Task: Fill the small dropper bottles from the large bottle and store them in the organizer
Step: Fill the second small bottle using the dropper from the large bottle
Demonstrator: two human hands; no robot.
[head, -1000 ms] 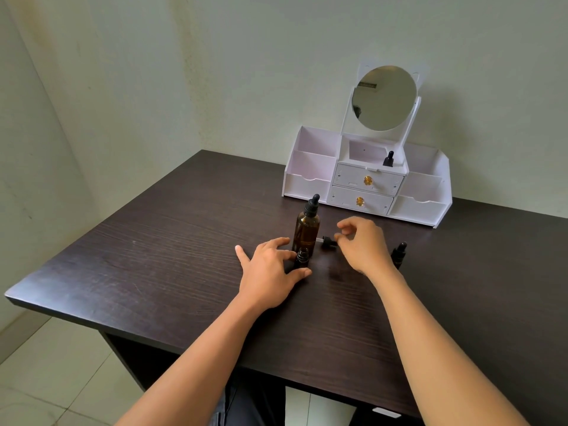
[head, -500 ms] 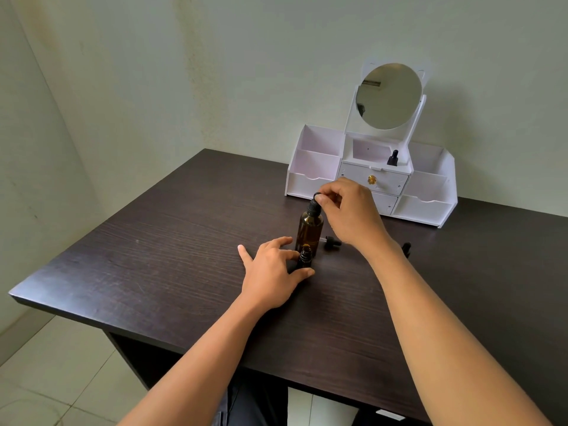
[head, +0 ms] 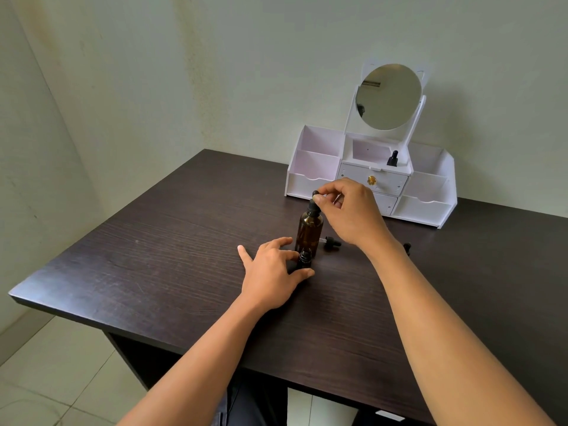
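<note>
- Table (head: pixel 153 256) of dark wood grain stands against a pale wall (head: pixel 246 72), with tiled floor (head: pixel 46 379) showing at the near left.
- The large bottle (head: pixel 309 232), amber glass, stands upright near the middle of the table with its black dropper cap on.
- The right hand (head: pixel 350 216) reaches in from the right above that bottle. Its thumb and forefinger are pinched together on the dropper bulb (head: pixel 315 195) at the very top, and the other fingers are curled behind.
- The left hand (head: pixel 273 272) rests on the tabletop just nearer than the large bottle. Its thumb and fingers are closed round the small open bottle (head: pixel 304 259), which stands upright, uncapped, touching or nearly touching the base of the large bottle.
- A loose dropper cap (head: pixel 330 242) lies on its side just right of the large bottle, under the right wrist, its glass tube pointing left.
- A second small bottle (head: pixel 407 248) peeks out from behind the right forearm, farther right; only its dark top shows.
- The organizer (head: pixel 310 167), white, sits at the far edge by the wall, with open compartments left and right and two drawers (head: pixel 390 184) in the middle, the upper one bearing a gold knob (head: pixel 372 180).
- A third small bottle (head: pixel 392 158), capped, stands upright in the middle top compartment, at its right side.
- A round mirror (head: pixel 388 96) rises on a white frame above that compartment.
</note>
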